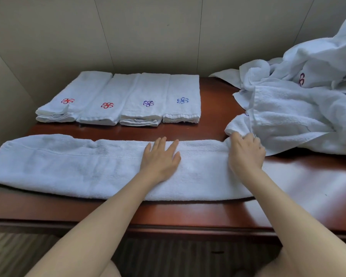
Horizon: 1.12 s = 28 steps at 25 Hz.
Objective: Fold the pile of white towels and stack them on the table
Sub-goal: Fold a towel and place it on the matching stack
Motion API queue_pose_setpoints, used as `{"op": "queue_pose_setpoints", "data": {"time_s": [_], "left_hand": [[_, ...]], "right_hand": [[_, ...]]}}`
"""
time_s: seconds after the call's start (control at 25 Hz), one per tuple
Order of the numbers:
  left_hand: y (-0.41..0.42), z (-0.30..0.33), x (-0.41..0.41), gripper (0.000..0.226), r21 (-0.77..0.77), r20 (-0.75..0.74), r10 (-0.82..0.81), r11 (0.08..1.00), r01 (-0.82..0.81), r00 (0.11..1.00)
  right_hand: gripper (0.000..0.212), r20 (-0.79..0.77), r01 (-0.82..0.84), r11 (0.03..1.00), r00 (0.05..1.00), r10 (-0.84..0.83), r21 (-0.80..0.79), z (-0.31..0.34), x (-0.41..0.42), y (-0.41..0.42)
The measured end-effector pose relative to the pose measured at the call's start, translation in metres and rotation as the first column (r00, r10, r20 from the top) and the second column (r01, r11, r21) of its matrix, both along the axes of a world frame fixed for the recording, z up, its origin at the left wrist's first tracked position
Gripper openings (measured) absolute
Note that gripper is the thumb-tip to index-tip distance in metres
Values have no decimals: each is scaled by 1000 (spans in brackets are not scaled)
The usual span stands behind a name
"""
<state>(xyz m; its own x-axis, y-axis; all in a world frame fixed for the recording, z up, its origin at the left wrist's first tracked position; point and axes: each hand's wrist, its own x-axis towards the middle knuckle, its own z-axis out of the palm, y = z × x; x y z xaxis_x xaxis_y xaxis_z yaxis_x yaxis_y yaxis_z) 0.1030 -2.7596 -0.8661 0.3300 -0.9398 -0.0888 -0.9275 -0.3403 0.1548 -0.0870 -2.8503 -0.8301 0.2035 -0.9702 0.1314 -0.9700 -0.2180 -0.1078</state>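
A long white towel [78, 164], folded lengthwise, lies across the front of the red-brown table [208, 214]. My left hand [160, 156] presses flat on its middle with straight fingers. My right hand [246, 150] grips the towel's right end, its fingers curled over the edge where a corner turns up. Several folded white towels [120, 96] with red and blue flower emblems lie side by side at the back left. A loose pile of white towels [300, 108] sits at the right.
A beige panelled wall [148, 33] runs behind the table. The table's front edge is close to my body, and striped carpet [168, 256] shows below it. Bare polished wood lies at the front right.
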Motion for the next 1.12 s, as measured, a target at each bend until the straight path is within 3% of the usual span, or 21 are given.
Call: {"op": "queue_pose_setpoints", "data": {"time_s": [0.08, 0.2, 0.32, 0.4, 0.48, 0.56, 0.64, 0.72, 0.84, 0.88, 0.96, 1.04, 1.12], "left_hand": [[1, 5, 2, 52, -68, -102, 1, 998, -8, 995], [21, 19, 45, 49, -281, -348, 28, 951, -132, 937], [72, 38, 132, 50, -392, -312, 270, 837, -382, 911], [116, 48, 197, 40, -320, -173, 497, 788, -526, 850], [161, 52, 251, 41, -273, -56, 677, 696, -664, 734], [193, 47, 291, 52, -196, -125, 799, 561, -804, 588], [212, 36, 316, 65, -35, -235, 828, 516, -856, 509], [221, 24, 330, 64, 26, -257, 805, 559, -829, 535], [221, 27, 336, 18, -234, -300, 709, 594, -770, 638], [224, 31, 335, 13, -336, -318, 677, 575, -746, 664], [236, 32, 336, 10, -483, -350, 653, 488, -727, 671], [253, 19, 343, 11, -430, -353, 685, 487, -760, 638], [266, 7, 346, 19, -257, -232, 767, 544, -798, 598]], "right_hand": [[43, -92, -78, 994, 993, 71, -78, 9, 26, 15], [41, -103, -225, 974, 970, 222, -25, 16, 81, 52], [36, -29, -436, 897, 900, 436, -66, 20, 140, 86], [34, 65, -652, 755, 753, 655, -62, 17, 180, 106], [34, 222, -808, 586, 582, 782, 57, 11, 226, 125], [33, 349, -864, 490, 497, 795, 116, 4, 273, 138], [32, 445, -844, 533, 498, 745, 52, -2, 318, 146], [36, 500, -793, 604, 556, 664, 79, -4, 364, 145], [42, 408, -753, 582, 657, 634, 307, 1, 418, 139], [34, 414, -782, 538, 623, 664, 314, 1, 433, 141], [20, 455, -865, 473, 493, 742, 167, -6, 448, 151], [31, 301, -890, 456, 440, 846, 20, -21, 451, 162], [45, 63, -876, 477, 473, 879, -74, -30, 453, 167]]}}
